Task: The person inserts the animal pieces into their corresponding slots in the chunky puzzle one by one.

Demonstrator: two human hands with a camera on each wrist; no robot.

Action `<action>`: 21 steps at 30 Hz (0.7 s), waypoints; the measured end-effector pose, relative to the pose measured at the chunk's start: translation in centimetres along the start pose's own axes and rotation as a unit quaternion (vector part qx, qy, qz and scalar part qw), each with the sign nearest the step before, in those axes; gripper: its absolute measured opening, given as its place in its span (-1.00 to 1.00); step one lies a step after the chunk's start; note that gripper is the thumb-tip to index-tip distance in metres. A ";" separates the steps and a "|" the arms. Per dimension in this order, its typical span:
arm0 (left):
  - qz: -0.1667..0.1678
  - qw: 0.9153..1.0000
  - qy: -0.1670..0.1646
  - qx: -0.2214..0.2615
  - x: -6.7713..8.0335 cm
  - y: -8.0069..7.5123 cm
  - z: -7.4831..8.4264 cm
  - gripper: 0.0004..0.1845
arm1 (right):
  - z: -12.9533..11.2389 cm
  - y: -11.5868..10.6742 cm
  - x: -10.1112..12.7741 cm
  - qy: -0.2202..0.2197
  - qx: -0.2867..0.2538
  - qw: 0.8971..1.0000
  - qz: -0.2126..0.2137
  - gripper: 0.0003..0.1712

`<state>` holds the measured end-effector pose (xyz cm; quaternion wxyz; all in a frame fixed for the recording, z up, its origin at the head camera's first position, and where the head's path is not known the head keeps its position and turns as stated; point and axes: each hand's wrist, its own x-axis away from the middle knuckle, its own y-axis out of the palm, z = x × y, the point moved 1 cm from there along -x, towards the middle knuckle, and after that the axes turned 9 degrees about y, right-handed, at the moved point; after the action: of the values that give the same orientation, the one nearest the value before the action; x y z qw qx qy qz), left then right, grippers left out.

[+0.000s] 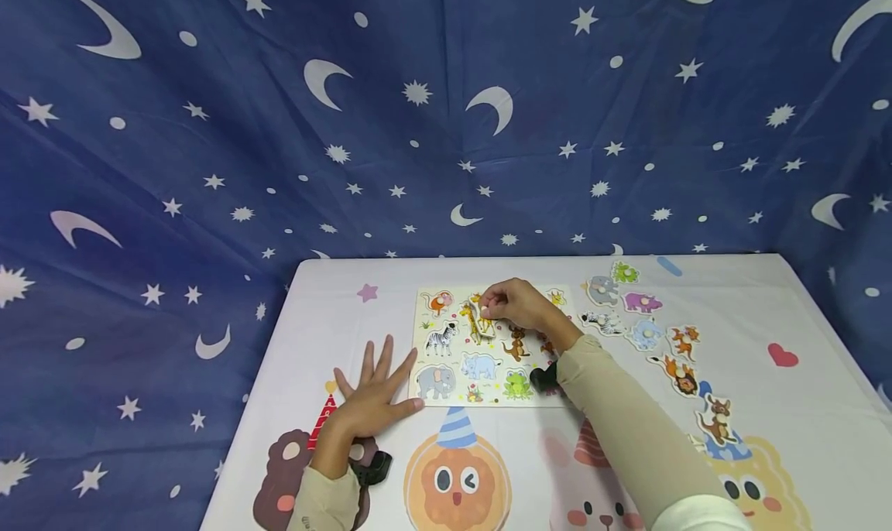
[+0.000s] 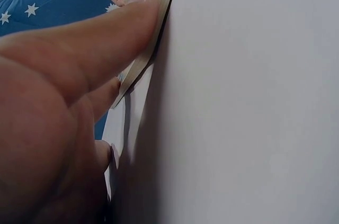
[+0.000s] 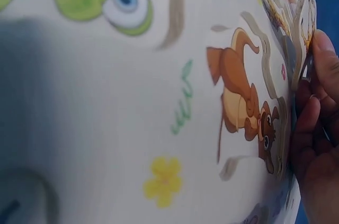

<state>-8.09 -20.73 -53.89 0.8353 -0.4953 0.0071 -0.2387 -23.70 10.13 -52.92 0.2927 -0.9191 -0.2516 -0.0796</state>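
A wooden animal puzzle board (image 1: 423,347) lies flat on the white printed tablecloth (image 1: 753,314). My right hand (image 1: 496,306) pinches a giraffe piece (image 1: 475,323) by its knob and holds it tilted over the board's upper middle. In the right wrist view the giraffe piece (image 3: 306,17) stands on edge against my fingers (image 3: 318,144), beside the printed kangaroo (image 3: 241,102). My left hand (image 1: 372,395) lies flat with spread fingers (image 2: 79,60), the tips touching the board's left edge (image 2: 153,38).
Several loose animal pieces lie in a curved row right of the board, from a green frog (image 1: 625,272) and a purple hippo (image 1: 641,303) down to a lion (image 1: 679,375) and a kangaroo (image 1: 716,419). A blue starry cloth (image 1: 446,128) hangs behind the table.
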 end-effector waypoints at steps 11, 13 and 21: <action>0.001 1.000 -0.001 -0.002 0.0 -0.1 0.1 -0.08 | 0.3 0.4 -0.1 -0.007 0.017 1.000 0.002 -0.87; 0.000 1.000 -0.001 -0.001 0.1 -0.1 0.0 -0.08 | 0.3 0.4 -0.1 -0.006 0.017 1.000 -0.002 -0.88; -0.002 1.000 0.002 0.000 0.0 0.0 0.1 -0.08 | 0.2 0.8 0.3 -0.004 0.005 1.000 0.007 -0.88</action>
<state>-8.03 -20.66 -53.83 0.8348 -0.4948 0.0082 -0.2411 -23.06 9.75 -53.39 0.2971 -0.9196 -0.2467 -0.0721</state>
